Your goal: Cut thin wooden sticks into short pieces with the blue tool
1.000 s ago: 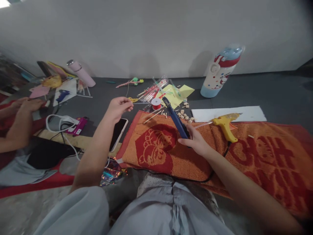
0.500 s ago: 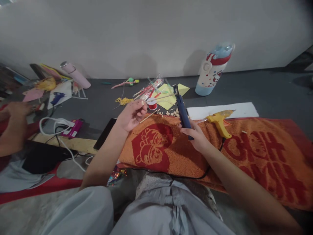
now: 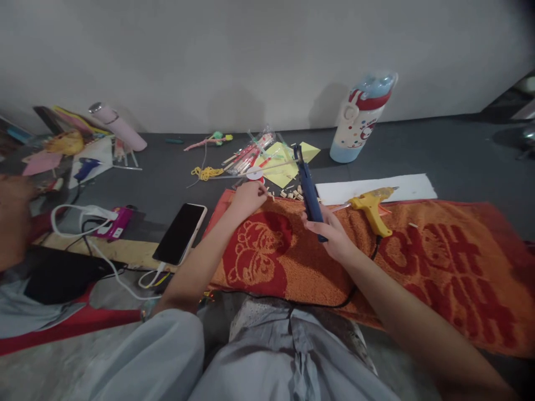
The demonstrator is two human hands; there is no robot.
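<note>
Head view: the right hand [image 3: 335, 235] grips a dark blue hand tool [image 3: 310, 195] above the orange towel [image 3: 320, 273]; a thin stick [image 3: 276, 166] extends left from its tip. The left hand [image 3: 249, 199], fingers curled, is near small wooden pieces [image 3: 297, 193]; whether it holds anything cannot be told.

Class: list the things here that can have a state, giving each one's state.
Blue tool: gripped in the right hand.
Left hand: curled, contents unclear.
Phone: lying face up, screen dark, cable plugged in.
Yellow glue gun: lying on its side.
Patterned bottle: standing.
Orange towel: spread out.
Yellow string: loosely bunched.
</note>
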